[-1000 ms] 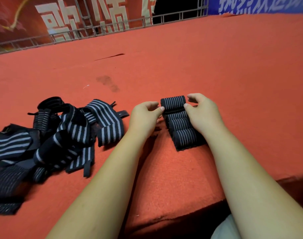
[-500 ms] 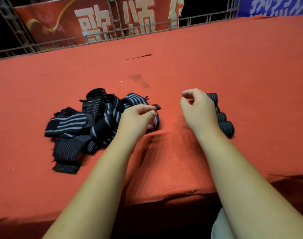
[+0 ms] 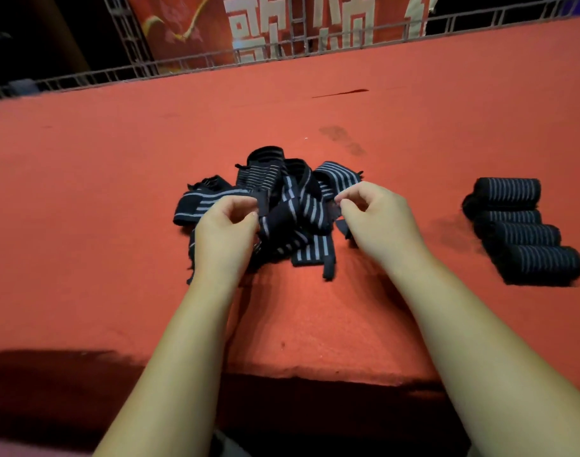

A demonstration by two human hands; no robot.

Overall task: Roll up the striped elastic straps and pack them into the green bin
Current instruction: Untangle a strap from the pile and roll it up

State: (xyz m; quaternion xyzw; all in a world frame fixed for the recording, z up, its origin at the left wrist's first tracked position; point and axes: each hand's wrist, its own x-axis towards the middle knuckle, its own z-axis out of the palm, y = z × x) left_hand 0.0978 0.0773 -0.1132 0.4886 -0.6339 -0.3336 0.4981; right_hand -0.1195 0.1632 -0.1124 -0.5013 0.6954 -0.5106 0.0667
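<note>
A loose pile of black elastic straps with grey stripes (image 3: 291,206) lies on the red carpeted surface (image 3: 117,192) in the middle of the head view. My left hand (image 3: 226,232) is at the pile's left side, with curled fingers pinching a dark strap edge. On the pile's right side, the fingertips of my right hand (image 3: 377,219) pinch a strap end. Several rolled-up straps (image 3: 519,232) lie in a row far to the right, apart from both hands. No green bin is in view.
The red surface ends in a front edge (image 3: 315,374) close to my body, with dark shadow below it. A metal railing (image 3: 183,64) and a red banner with white characters (image 3: 282,24) run along the far side. A dark stain (image 3: 343,140) marks the carpet behind the pile.
Both hands left the row of rolled straps and moved left to the loose pile. The view swung left, so the rolls now sit at the far right.
</note>
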